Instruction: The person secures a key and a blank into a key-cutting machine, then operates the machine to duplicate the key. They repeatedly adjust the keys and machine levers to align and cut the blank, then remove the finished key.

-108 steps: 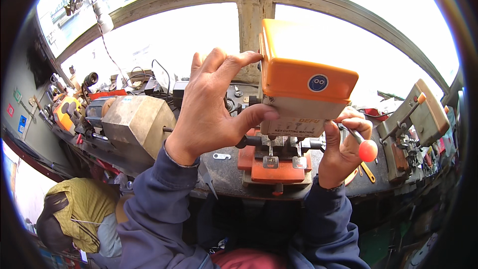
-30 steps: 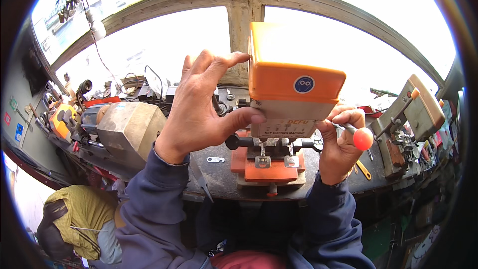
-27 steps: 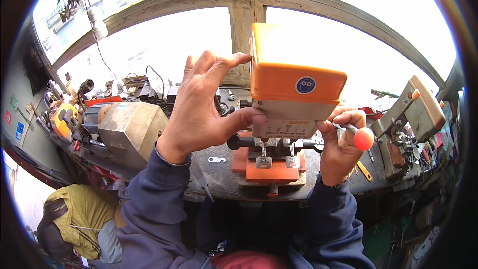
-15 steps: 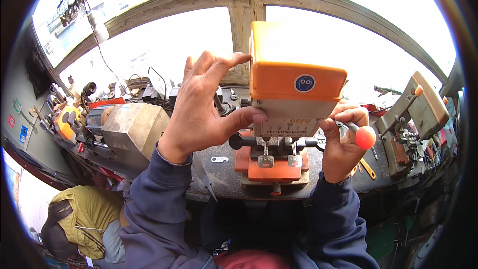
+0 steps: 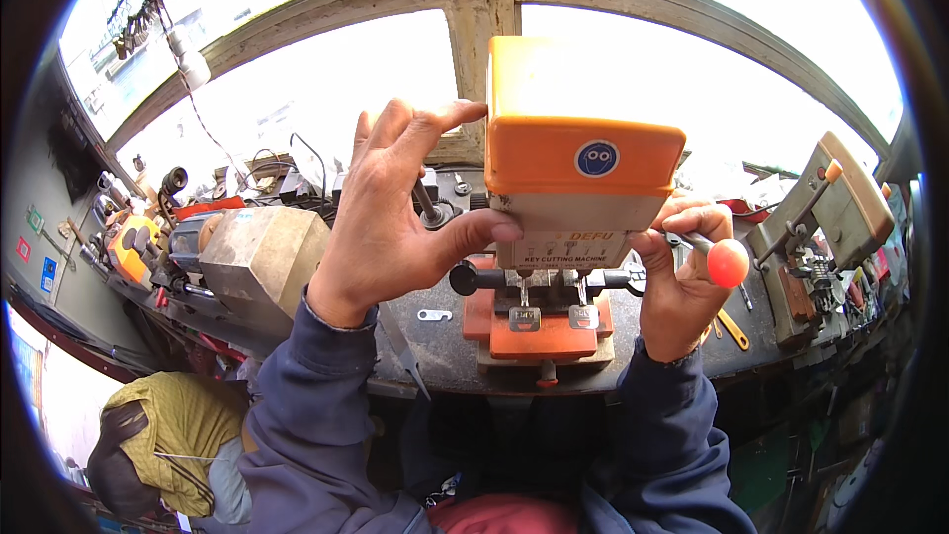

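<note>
- Two flat-headed keys (image 5: 524, 318): lower centre of the frame, side by side, apparently clamped in the red vise (image 5: 542, 343) on the worktop (image 5: 445, 366); long axes run up the frame.
- Right of centre: the right hand (image 5: 682, 272), fingers closed round the red-knobbed lever (image 5: 728, 264), just beside the machine head (image 5: 585, 150).
- Left of centre: the left hand (image 5: 410, 218), spread wide, thumb touching the head's grey front.
- Relation: head between the hands, keys below both; neither hand clearly nearer the keys.
</note>
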Action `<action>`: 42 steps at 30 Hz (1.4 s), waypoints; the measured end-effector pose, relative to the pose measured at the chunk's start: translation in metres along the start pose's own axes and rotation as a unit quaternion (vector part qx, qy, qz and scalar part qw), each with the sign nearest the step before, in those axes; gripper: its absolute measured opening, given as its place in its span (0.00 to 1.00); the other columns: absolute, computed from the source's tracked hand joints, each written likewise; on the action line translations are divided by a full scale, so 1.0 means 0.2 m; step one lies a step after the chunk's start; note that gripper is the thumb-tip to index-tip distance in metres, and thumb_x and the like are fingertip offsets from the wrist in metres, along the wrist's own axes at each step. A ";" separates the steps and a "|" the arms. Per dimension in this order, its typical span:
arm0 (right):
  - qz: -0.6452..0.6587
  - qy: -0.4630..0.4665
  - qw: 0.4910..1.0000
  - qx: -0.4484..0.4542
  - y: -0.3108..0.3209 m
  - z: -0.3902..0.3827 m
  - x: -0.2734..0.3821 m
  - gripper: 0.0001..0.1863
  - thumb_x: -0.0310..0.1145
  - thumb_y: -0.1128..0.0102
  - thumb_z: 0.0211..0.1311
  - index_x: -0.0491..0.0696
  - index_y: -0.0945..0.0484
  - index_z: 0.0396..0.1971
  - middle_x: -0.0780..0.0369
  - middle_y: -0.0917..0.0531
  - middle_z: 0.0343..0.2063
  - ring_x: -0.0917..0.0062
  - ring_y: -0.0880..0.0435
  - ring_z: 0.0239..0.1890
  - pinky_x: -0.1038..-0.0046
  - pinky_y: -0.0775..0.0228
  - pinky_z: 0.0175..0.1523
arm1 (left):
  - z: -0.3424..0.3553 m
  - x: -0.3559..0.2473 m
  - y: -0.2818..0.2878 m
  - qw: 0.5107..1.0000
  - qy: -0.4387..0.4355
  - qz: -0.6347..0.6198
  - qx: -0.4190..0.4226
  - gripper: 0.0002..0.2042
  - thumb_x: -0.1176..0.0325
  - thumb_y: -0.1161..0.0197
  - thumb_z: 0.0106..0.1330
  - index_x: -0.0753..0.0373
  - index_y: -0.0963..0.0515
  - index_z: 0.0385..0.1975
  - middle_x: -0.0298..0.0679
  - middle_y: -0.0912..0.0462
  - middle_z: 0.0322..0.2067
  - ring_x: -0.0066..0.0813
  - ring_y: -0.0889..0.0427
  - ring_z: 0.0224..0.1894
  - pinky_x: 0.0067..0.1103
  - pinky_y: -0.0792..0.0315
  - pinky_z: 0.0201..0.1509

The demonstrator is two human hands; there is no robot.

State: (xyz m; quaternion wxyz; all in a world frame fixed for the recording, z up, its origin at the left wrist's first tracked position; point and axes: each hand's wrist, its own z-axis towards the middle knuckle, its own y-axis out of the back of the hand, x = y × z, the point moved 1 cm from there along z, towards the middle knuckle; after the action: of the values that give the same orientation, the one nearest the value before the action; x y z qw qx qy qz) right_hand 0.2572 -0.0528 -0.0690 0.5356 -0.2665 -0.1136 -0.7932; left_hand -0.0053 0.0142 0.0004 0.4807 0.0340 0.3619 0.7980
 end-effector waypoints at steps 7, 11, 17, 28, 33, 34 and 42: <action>0.015 0.010 1.000 -0.003 -0.01 0.00 0.00 0.15 0.19 0.24 0.64 0.44 0.25 0.40 0.62 0.20 0.40 0.77 0.19 0.42 0.73 0.24 0.52 | 0.02 0.01 0.01 1.000 -0.011 0.000 0.007 0.51 0.21 0.28 0.53 0.61 0.21 0.64 0.43 0.23 0.44 0.44 0.22 0.53 0.51 0.41 0.71; -0.042 -0.007 0.999 -0.004 -0.01 0.01 0.04 0.15 0.19 0.23 0.63 0.45 0.24 0.41 0.62 0.20 0.40 0.76 0.19 0.43 0.72 0.25 0.54 | 0.01 0.01 0.01 1.000 -0.016 0.014 0.006 0.51 0.21 0.28 0.53 0.61 0.21 0.64 0.43 0.23 0.43 0.42 0.22 0.52 0.50 0.41 0.71; 0.013 -0.015 1.000 0.004 0.00 0.01 0.03 0.14 0.16 0.24 0.63 0.44 0.23 0.40 0.61 0.18 0.40 0.76 0.18 0.44 0.73 0.23 0.53 | 0.00 0.01 0.00 1.000 -0.007 0.002 -0.001 0.50 0.22 0.28 0.53 0.62 0.20 0.64 0.42 0.24 0.43 0.41 0.23 0.51 0.48 0.40 0.70; 0.000 0.000 1.000 0.003 0.00 0.00 0.01 0.15 0.16 0.25 0.64 0.44 0.24 0.40 0.61 0.19 0.40 0.76 0.18 0.42 0.73 0.23 0.51 | 0.02 -0.01 0.00 0.999 0.007 -0.038 -0.009 0.45 0.26 0.31 0.61 0.62 0.21 0.64 0.44 0.24 0.44 0.41 0.25 0.51 0.42 0.38 0.65; -0.016 -0.003 1.000 0.004 0.01 -0.01 0.01 0.14 0.17 0.24 0.63 0.44 0.23 0.41 0.61 0.19 0.41 0.76 0.18 0.43 0.73 0.22 0.52 | 0.02 -0.02 0.00 1.000 0.017 -0.023 -0.009 0.45 0.26 0.32 0.61 0.63 0.21 0.64 0.43 0.24 0.44 0.41 0.25 0.51 0.41 0.36 0.63; -0.008 -0.005 1.000 0.003 0.01 -0.01 0.00 0.14 0.17 0.24 0.63 0.44 0.23 0.41 0.61 0.19 0.41 0.76 0.18 0.43 0.73 0.23 0.52 | 0.03 -0.01 0.00 0.999 0.019 -0.027 -0.009 0.45 0.25 0.32 0.62 0.63 0.21 0.64 0.43 0.24 0.44 0.41 0.25 0.51 0.41 0.36 0.63; -0.117 -0.015 0.992 0.039 0.03 0.03 0.06 0.24 0.26 0.19 0.60 0.42 0.22 0.53 0.60 0.18 0.45 0.71 0.18 0.50 0.66 0.26 0.62 | 0.02 -0.01 0.01 1.000 0.018 -0.007 -0.002 0.47 0.22 0.34 0.61 0.61 0.21 0.64 0.44 0.24 0.44 0.44 0.22 0.53 0.48 0.39 0.70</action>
State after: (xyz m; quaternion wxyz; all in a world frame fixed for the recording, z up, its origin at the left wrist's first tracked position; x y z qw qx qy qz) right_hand 0.2606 -0.0616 -0.0586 0.4476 -0.2420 -0.1831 -0.8412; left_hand -0.0045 0.0139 0.0050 0.4795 0.0162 0.3694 0.7958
